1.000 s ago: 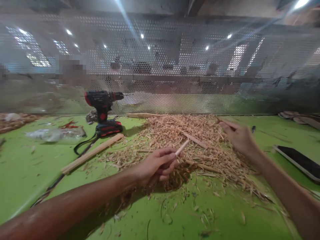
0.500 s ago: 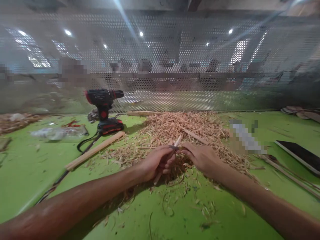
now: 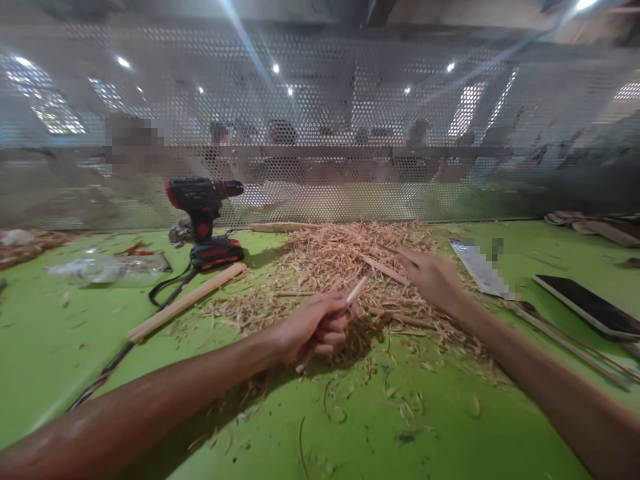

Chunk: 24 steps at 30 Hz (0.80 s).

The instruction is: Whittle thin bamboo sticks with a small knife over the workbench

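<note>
My left hand [image 3: 320,327] is closed around a slim pale wooden stick [image 3: 357,291]. The stick's whittled tip points up and away from me, and its lower end shows below the fist. My right hand [image 3: 433,273] is to the right, apart from the stick, above the edge of a heap of wood shavings [image 3: 345,243]. From its fingertips juts a thin dark knife [image 3: 389,248], blurred against the shavings. A flat wooden strip [image 3: 385,269] lies on the heap beside the right hand, and a brownish stick [image 3: 405,317] lies nearer to me.
A cordless drill [image 3: 203,220] stands at the left behind a wooden slat [image 3: 187,303]. Further left lies a clear plastic bag [image 3: 107,268]. On the right are a blurred-out packet [image 3: 477,267], a phone [image 3: 590,303] and thin sticks [image 3: 570,343]. A perforated screen [image 3: 320,167] closes off the back.
My right hand has pulled away from the stick, moving right and forward with the knife. The left hand keeps its grip on the stick. The view has turned slightly right.
</note>
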### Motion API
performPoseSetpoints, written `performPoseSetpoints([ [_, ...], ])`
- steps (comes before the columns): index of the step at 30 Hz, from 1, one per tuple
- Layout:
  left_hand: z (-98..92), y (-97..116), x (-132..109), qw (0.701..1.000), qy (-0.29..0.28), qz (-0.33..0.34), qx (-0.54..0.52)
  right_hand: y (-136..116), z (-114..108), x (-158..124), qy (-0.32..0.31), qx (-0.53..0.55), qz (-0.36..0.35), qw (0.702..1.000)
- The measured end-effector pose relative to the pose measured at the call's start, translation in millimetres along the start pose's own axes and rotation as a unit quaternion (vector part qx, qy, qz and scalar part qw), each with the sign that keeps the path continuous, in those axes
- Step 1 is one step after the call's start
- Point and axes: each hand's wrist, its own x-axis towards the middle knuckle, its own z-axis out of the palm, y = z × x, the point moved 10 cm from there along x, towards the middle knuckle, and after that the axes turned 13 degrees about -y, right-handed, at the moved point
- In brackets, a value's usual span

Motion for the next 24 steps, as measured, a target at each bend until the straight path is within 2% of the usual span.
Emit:
performPoseSetpoints([
  [1,0.8,0,1,1.0,0.0,0.002,-0.003,9,-8,-1,0.021,0.004,0.022,1.0],
  [3,-0.7,2,2,1.0,0.012,0.016,-0.015,11,-8,-2,0.016,0.038,0.033,0.999],
  [5,-2.5,3,4,0.999,0.022,0.019,-0.026,-10,8,-5,-0.044,0.088,-0.004,0.995],
  [7,-2.1,2,4,0.999,0.023,0.009,-0.033,-44,24,-11,-0.089,0.102,-0.068,0.988],
  [9,-0.6,1,3,0.999,0.021,0.0,-0.037,-70,28,-16,-0.078,0.074,-0.123,0.987],
  [11,0.1,0,1,0.999,0.022,-0.006,-0.039,-81,26,-19,-0.046,0.027,-0.149,0.987],
  [17,-1.0,5,-1,0.999,0.024,-0.006,-0.033,-66,22,-14,-0.023,-0.068,-0.146,0.987],
  [24,-6.3,7,2,0.998,0.032,0.01,-0.049,-51,28,-4,-0.047,-0.065,-0.102,0.991],
])
